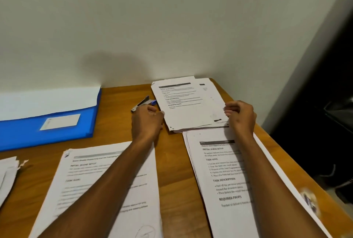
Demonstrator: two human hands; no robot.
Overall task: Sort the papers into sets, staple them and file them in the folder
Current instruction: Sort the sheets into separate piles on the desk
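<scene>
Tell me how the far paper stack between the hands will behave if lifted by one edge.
The far paper stack would probably sag, being thin sheets. Its fanned, uneven edges suggest loose sheets that may slide apart. Curled corners hint it creases easily.

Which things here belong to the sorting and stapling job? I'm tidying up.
Job: far paper stack, near right stack, near left stack, stapler, blue folder.
Lying about: torn scrap, dark things by the wall.
</scene>
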